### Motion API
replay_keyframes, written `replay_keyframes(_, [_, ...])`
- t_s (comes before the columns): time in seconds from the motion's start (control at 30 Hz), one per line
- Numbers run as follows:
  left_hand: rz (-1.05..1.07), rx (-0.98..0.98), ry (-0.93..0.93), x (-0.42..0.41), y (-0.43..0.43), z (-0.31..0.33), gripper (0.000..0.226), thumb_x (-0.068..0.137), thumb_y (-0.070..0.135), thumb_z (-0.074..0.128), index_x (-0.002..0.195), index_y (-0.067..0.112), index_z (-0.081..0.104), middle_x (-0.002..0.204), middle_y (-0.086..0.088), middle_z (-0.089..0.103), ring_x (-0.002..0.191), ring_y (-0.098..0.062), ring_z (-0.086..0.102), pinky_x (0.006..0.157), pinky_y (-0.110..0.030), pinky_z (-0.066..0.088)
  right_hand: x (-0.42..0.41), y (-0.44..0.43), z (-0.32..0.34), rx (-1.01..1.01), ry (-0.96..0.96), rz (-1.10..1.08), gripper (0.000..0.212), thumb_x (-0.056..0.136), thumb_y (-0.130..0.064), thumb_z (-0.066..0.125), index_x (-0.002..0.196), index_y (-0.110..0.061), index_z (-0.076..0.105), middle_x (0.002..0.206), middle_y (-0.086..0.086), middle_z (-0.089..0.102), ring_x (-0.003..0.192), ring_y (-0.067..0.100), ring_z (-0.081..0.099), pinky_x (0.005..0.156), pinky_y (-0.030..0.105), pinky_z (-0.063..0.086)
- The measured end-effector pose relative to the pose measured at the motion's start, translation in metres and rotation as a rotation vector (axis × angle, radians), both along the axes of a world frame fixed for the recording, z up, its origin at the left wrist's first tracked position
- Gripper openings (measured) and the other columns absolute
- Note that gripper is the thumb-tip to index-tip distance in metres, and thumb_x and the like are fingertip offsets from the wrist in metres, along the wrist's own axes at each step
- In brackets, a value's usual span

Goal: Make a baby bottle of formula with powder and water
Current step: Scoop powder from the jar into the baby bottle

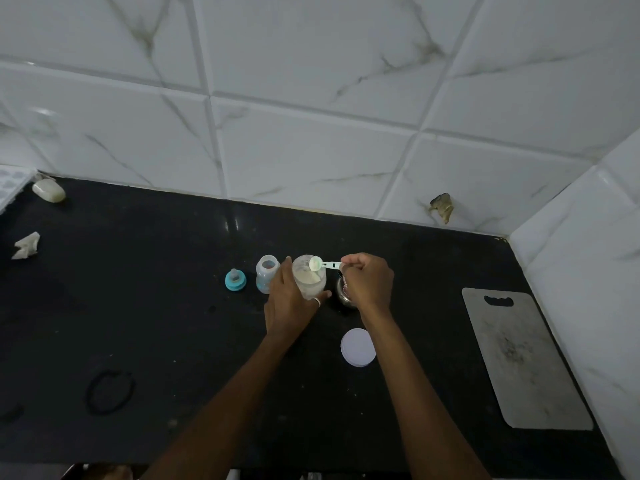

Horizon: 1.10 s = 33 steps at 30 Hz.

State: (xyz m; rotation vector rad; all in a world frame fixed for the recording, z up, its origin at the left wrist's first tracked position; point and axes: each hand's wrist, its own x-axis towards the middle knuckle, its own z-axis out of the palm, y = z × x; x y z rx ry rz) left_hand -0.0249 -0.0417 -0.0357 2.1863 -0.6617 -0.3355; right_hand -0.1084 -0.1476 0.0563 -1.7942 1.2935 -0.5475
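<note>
Left hand (289, 299) is gripping the powder jar (309, 277), steadying it on the tabletop (156, 306). Right hand (369, 280) is pinching the scoop (320, 264) by its handle, bowl poised over the jar mouth. The bottle (266, 273) is standing open just left of the jar, its teat (235, 279) set aside. Advice: level the scoop at the rim, then carry it flat to the bottle to avoid spilling.

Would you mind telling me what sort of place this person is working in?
Most likely a home kitchen: a dark stone countertop runs into a corner of white marble-look wall tiles, and a cutting board lies at the right. A baby bottle and powder jar suggest domestic use.
</note>
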Motion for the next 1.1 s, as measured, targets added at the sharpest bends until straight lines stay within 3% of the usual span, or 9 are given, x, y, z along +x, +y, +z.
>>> replay_keyframes(0.17, [0.028,0.083,-0.133,-0.001,0.006,0.027,0.102,0.075,0.069,0.069,0.152,0.02,0.026,0.154,0.0,0.039,0.142,-0.019,0.034,0.1,-0.045,0.046,0.006,0.004,0.012,-0.011,-0.042,0.001,0.017,0.088,-0.01,0.067,0.093,-0.021,0.08,0.077,-0.012,0.073,0.077,0.009,0.071,0.079,0.04,0.063])
replay_keyframes(0.27, [0.039,0.04,-0.281,0.011,0.014,0.034,0.088,0.082,0.069,0.062,0.146,0.013,0.04,0.148,-0.004,0.048,0.137,-0.021,0.041,0.105,-0.038,0.043,0.01,0.006,0.019,-0.003,-0.078,0.006,0.018,0.086,-0.012,0.068,0.088,-0.025,0.079,0.075,-0.011,0.073,0.076,0.014,0.073,0.076,0.043,0.063])
replay_keyframes(0.37, [0.086,-0.028,-0.333,0.027,0.025,0.034,0.078,0.087,0.064,0.061,0.141,0.009,0.046,0.141,-0.007,0.052,0.131,-0.021,0.045,0.104,-0.035,0.043,0.016,0.007,0.022,-0.01,-0.102,0.023,0.017,0.085,-0.01,0.069,0.089,-0.023,0.08,0.077,-0.009,0.075,0.079,0.011,0.072,0.082,0.037,0.061])
replay_keyframes(0.47, [0.099,-0.061,-0.254,0.042,0.034,0.031,0.08,0.086,0.061,0.062,0.143,0.008,0.043,0.146,-0.008,0.049,0.137,-0.022,0.041,0.108,-0.035,0.04,0.024,0.01,0.022,0.002,-0.123,0.031,0.016,0.086,-0.009,0.07,0.091,-0.02,0.081,0.079,-0.011,0.074,0.079,0.004,0.069,0.081,0.027,0.057])
replay_keyframes(0.6, [0.062,-0.069,-0.052,0.059,0.044,0.021,0.088,0.086,0.058,0.065,0.152,0.01,0.031,0.156,-0.007,0.037,0.144,-0.022,0.033,0.112,-0.04,0.038,0.034,0.018,0.012,0.053,-0.131,0.029,0.016,0.086,-0.008,0.07,0.091,-0.02,0.08,0.076,-0.016,0.071,0.077,-0.002,0.066,0.069,0.015,0.048])
replay_keyframes(0.73, [-0.019,-0.039,0.061,0.072,0.047,0.005,0.093,0.083,0.052,0.073,0.154,0.013,0.027,0.158,-0.004,0.035,0.145,-0.022,0.034,0.11,-0.04,0.039,0.044,0.025,-0.003,0.108,-0.112,0.03,0.019,0.087,-0.009,0.068,0.086,-0.025,0.078,0.084,-0.012,0.074,0.085,0.007,0.069,0.077,0.026,0.056])
replay_keyframes(0.9, [-0.08,-0.011,0.132,0.082,0.04,-0.013,0.097,0.074,0.04,0.085,0.151,0.011,0.032,0.151,-0.005,0.044,0.139,-0.021,0.042,0.112,-0.039,0.04,0.05,0.029,-0.017,0.152,-0.097,0.009,0.016,0.087,-0.011,0.07,0.086,-0.024,0.078,0.085,-0.008,0.076,0.085,0.01,0.071,0.076,0.027,0.056])
replay_keyframes(1.0, [-0.12,-0.037,0.111,0.085,0.037,-0.018,0.068,0.075,0.024,0.083,0.133,0.019,0.048,0.129,0.001,0.059,0.119,-0.015,0.057,0.099,-0.039,0.051,0.051,0.031,-0.021,0.171,-0.109,0.005,0.015,0.087,-0.011,0.071,0.086,-0.024,0.079,0.087,-0.008,0.077,0.087,0.011,0.072,0.08,0.031,0.059])
replay_keyframes(1.1, [-0.1,-0.089,0.052,0.086,0.037,-0.015,0.039,0.08,0.012,0.076,0.112,0.02,0.056,0.108,0.007,0.061,0.099,-0.009,0.062,0.087,-0.035,0.055,0.05,0.032,-0.017,0.189,-0.118,-0.007,0.014,0.087,-0.011,0.071,0.088,-0.023,0.079,0.086,-0.008,0.077,0.086,0.01,0.072,0.077,0.028,0.058])
